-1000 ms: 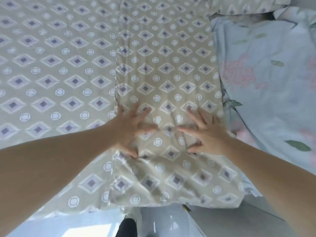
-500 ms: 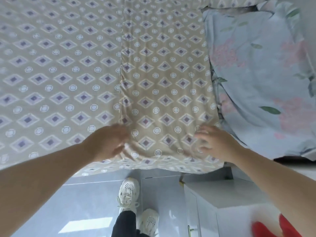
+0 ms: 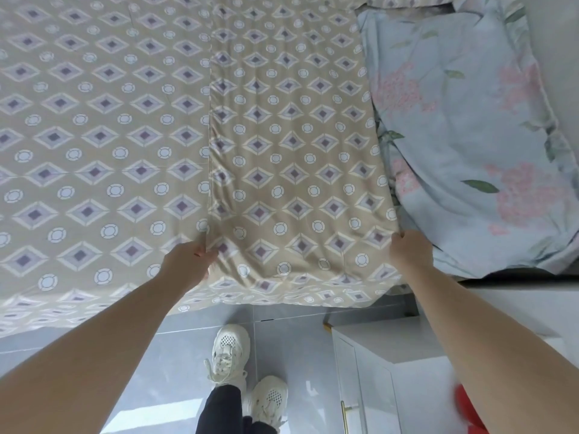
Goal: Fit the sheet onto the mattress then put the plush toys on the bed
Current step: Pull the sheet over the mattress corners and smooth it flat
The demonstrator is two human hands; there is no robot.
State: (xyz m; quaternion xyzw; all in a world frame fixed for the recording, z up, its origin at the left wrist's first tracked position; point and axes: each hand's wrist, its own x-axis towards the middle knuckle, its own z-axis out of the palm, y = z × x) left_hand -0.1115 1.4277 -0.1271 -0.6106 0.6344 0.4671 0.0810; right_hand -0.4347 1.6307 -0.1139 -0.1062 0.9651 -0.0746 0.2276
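Observation:
A beige sheet (image 3: 103, 126) with purple diamonds and white circles covers the mattress across the left and middle of the view. On top of it lies a folded layer of the same fabric (image 3: 294, 145), running from the near bed edge to the far side. My left hand (image 3: 188, 261) pinches this folded layer at its near left corner. My right hand (image 3: 409, 250) grips its near right corner. A red thing (image 3: 468, 408), partly hidden by my right arm, sits at the lower right; I cannot tell what it is.
A light blue floral pillow (image 3: 470, 130) lies on the bed to the right of the folded layer. A white cabinet (image 3: 385, 364) with a gold handle stands beside the bed at the lower right. My feet in white shoes (image 3: 232, 355) stand on the grey tiled floor.
My hands slid from pressing flat on the folded fabric back to the near bed edge and closed on its two near corners. The view pulled back, showing the floor, cabinet and shoes.

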